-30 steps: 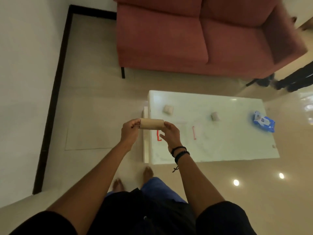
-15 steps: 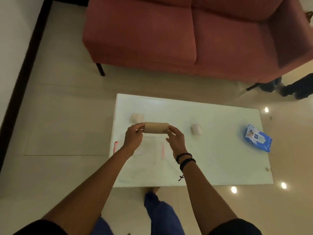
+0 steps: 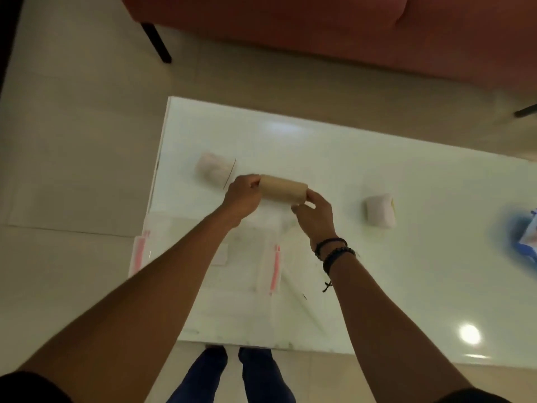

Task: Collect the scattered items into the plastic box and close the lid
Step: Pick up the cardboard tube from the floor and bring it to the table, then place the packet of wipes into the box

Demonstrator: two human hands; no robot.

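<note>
I hold a brown cardboard tube (image 3: pixel 283 189) level above the white table (image 3: pixel 406 286). My left hand (image 3: pixel 242 196) grips its left end and my right hand (image 3: pixel 315 212) grips its right end. Under my forearms lies a clear plastic box (image 3: pixel 241 257) with pink clasps (image 3: pixel 274 269) on its sides; its outline is faint. One small pale bundle (image 3: pixel 213 170) rests on the table left of the tube. A second pale bundle (image 3: pixel 379 210) lies to the right. A blue and white packet (image 3: pixel 527 237) sits at the right edge of the view, blurred.
A red sofa (image 3: pixel 319 24) with dark legs stands beyond the table. Glossy beige floor surrounds the table. My legs in blue trousers (image 3: pixel 232 376) stand at the table's near edge. Lamp reflections shine on the tabletop.
I have stepped closer, so the table fills more of the view and the box now lies under my arms. Both hands keep hold of the tube.
</note>
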